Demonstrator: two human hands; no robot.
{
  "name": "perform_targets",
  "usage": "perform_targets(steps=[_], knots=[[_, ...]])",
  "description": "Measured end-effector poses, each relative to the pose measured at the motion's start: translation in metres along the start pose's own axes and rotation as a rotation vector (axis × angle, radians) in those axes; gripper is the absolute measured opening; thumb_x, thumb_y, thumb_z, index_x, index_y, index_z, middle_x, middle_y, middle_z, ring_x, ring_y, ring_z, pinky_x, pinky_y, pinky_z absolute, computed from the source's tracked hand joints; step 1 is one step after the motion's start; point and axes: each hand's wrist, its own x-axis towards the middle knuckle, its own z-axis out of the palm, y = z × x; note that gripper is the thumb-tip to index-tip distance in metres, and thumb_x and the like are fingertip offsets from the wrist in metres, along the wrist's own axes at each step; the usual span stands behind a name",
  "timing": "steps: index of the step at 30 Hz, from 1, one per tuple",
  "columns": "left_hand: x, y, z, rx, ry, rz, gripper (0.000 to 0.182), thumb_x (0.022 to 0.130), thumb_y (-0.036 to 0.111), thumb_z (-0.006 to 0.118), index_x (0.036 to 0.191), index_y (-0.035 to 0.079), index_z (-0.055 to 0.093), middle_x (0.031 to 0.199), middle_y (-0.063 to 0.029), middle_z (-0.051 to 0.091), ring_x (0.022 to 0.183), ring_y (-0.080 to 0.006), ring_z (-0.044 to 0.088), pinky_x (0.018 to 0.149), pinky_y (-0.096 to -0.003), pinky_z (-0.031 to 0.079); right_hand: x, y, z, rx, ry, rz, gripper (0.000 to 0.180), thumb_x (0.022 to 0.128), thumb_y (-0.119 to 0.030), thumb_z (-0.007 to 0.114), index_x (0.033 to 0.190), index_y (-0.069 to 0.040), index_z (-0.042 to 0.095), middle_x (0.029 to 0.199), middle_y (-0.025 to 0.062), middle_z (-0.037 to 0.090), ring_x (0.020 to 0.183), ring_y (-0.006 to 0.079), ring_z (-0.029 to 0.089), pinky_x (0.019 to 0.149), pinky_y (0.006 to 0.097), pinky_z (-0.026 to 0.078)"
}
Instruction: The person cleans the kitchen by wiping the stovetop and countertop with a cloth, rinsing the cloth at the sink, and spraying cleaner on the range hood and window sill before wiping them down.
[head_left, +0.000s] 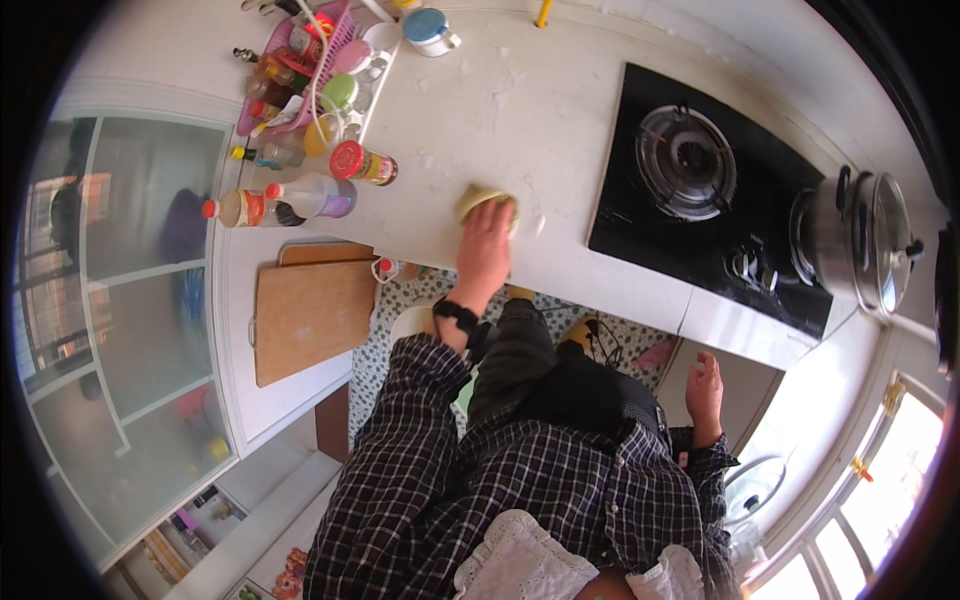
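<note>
My left hand (486, 251) lies palm down on a folded, pale yellow-green cloth (478, 199), which rests on the white countertop (450, 97) near its front edge. The fingers press on the cloth and partly cover it; hand and cloth look slightly blurred. White foamy patches dot the countertop around and behind the cloth. My right hand (705, 391) hangs in front of the body at the right, below the counter's edge, its fingers loosely apart and holding nothing. A dark band circles the left wrist.
Right of the cloth is a black gas hob (622, 157) with a lidded steel pot (832, 240). A red-lidded jar (364, 163), plastic bottles (322, 196) and a pink basket (341, 37) stand at the left. Nearer are wooden cutting boards (315, 319). A lidded cup (430, 34) stands at the back.
</note>
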Motion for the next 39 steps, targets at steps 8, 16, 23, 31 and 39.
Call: perform_targets(steps=[8, 16, 23, 31, 39], knots=[[0.01, -0.059, -0.012, 0.127, 0.109, -0.518, 0.057, 0.101, 0.017, 0.056, 0.154, 0.003, 0.041, 0.159, -0.0277, 0.039, 0.147, -0.0509, 0.035, 0.124, -0.0592, 0.027, 0.009, -0.015, -0.015, -0.094, -0.03, 0.036, 0.024, 0.099, -0.013, 0.057, 0.119, 0.0, 0.058, 0.116, 0.0232, 0.069, 0.105, 0.0432, 0.067, 0.088, 0.0478, 0.055], [0.069, -0.015, -0.017, 0.01, 0.014, -0.155, 0.054, 0.103, 0.018, 0.055, 0.153, 0.004, 0.041, 0.159, -0.0265, 0.042, 0.147, -0.0496, 0.035, 0.125, -0.0534, 0.029, -0.006, -0.016, -0.033, -0.078, -0.006, -0.017, 0.021, 0.098, -0.014, 0.061, 0.115, -0.001, 0.059, 0.111, 0.0225, 0.069, 0.099, 0.0411, 0.069, 0.085, 0.0477, 0.056], [0.098, -0.032, -0.017, 0.13, 0.188, -0.327, 0.056, 0.104, 0.024, 0.055, 0.153, 0.0, 0.041, 0.155, -0.0321, 0.042, 0.144, -0.0544, 0.037, 0.121, -0.0592, 0.032, -0.015, -0.027, -0.044, -0.112, 0.012, 0.046, 0.021, 0.098, -0.013, 0.061, 0.115, -0.002, 0.061, 0.111, 0.0211, 0.069, 0.096, 0.039, 0.07, 0.084, 0.0469, 0.056], [0.22, -0.068, 0.001, 0.109, 0.311, -0.596, 0.055, 0.102, 0.023, 0.054, 0.152, 0.002, 0.044, 0.158, -0.03, 0.041, 0.146, -0.0542, 0.035, 0.122, -0.0613, 0.028, -0.047, -0.054, -0.039, -0.026, 0.026, 0.162, 0.02, 0.097, -0.008, 0.061, 0.115, -0.001, 0.061, 0.112, 0.0208, 0.068, 0.088, 0.0355, 0.072, 0.078, 0.0439, 0.057], [0.189, 0.012, 0.009, -0.01, 0.032, 0.109, 0.052, 0.1, 0.02, 0.06, 0.15, 0.015, 0.05, 0.157, -0.0182, 0.047, 0.146, -0.0453, 0.04, 0.123, -0.0571, 0.031, -0.061, -0.065, -0.019, 0.011, 0.01, 0.151, 0.019, 0.097, -0.007, 0.061, 0.115, 0.0, 0.061, 0.11, 0.0199, 0.067, 0.085, 0.0347, 0.071, 0.077, 0.0433, 0.057]])
